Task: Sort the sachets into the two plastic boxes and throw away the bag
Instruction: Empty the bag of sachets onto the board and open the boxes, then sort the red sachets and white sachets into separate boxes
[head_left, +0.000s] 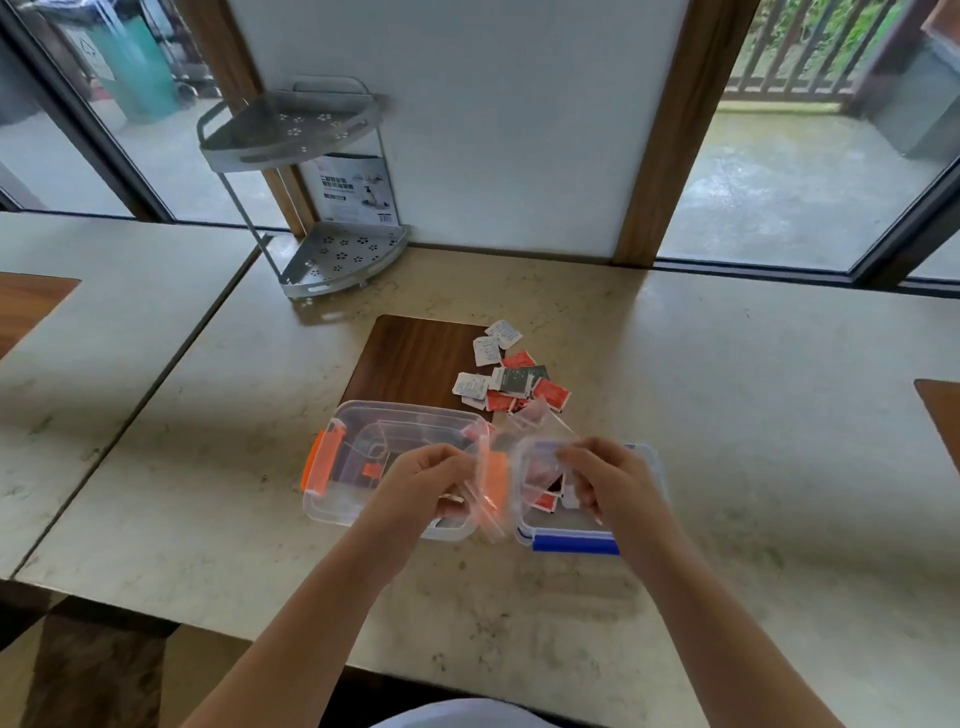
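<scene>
Holding the clear bag (498, 467) at frame centre, left hand (426, 483) and right hand (608, 478) are each pinching it in a closed grip above the orange-latched box (332, 499) and blue-latched box (576, 540). Sorting is looking barely begun: most sachets (506, 376) are lying loose on the surface (727, 415) above the boxes; a few are showing at the blue-latched box.

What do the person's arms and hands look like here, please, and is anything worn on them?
Both forearms are bare up to the frame's lower edge, with no sleeves showing. The left hand and right hand wear no gloves, and no watch or bracelet shows at either wrist. Rings cannot be made out.
</scene>
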